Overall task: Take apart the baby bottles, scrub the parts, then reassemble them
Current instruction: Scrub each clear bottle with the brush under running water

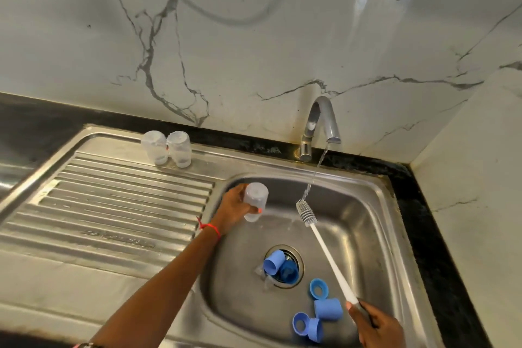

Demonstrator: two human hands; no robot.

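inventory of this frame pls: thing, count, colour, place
bottle bodies on drainboard: 2, clear, upside down side by side at the back of the drainboard
held bottle body: 1, clear, over the basin's left edge
bottle brush: 1, white, head under the water stream
blue bottle parts: about 6, caps and rings; two at the drain, four at the basin's front right
clear piece: small, by the drain, cannot tell what
faucet: 1, chrome, running
sink: 1, steel, ribbed drainboard on the left
counter: black
wall: white marble
left hand: grips the held bottle body
right hand: grips the brush handle
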